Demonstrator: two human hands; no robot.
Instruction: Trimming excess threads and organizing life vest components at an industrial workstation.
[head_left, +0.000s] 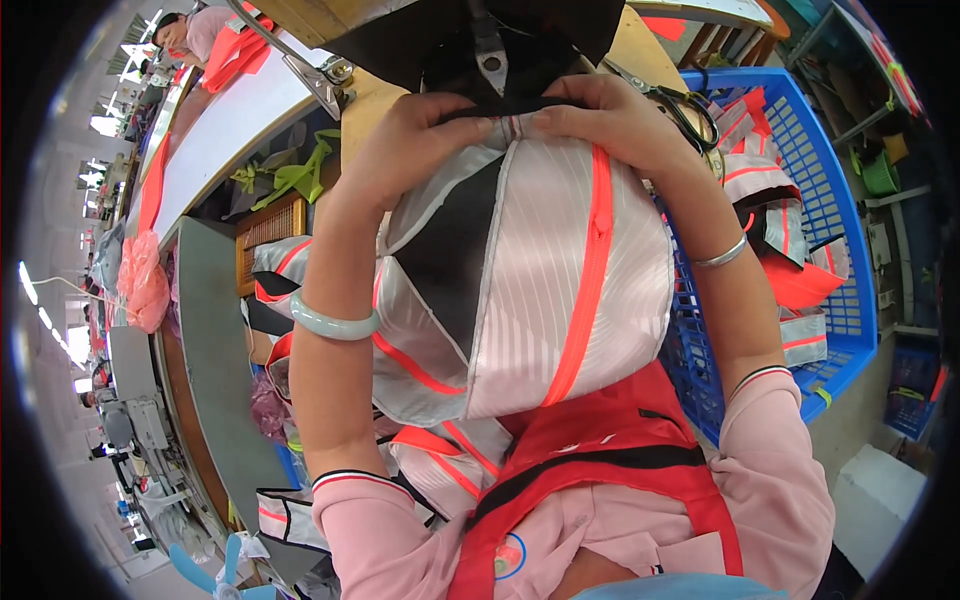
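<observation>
A half-sewn bag (540, 250) of silvery grey fabric with a black panel spreads out in front of my chest. A bright orange zipper (580, 310) runs down its right part. My left hand (430, 135) pinches its dark upper edge between thumb and fingers. Just to the right of the seam, my right hand (605, 120) grips the same edge, thumb on top. Both thumbs lie close to the seam. Right above them is the dark head of a sewing machine (490, 60) with a metal part pointing down; whether it touches the fabric is hidden.
At right, a blue plastic basket (845, 260) holds similar grey and orange pieces; black-handled scissors (690, 115) lie beside it. More grey pieces (440, 465) hang below left. A pink plastic bag (145, 280) and a green strip (300, 175) are left. Another person (205, 35) works far left.
</observation>
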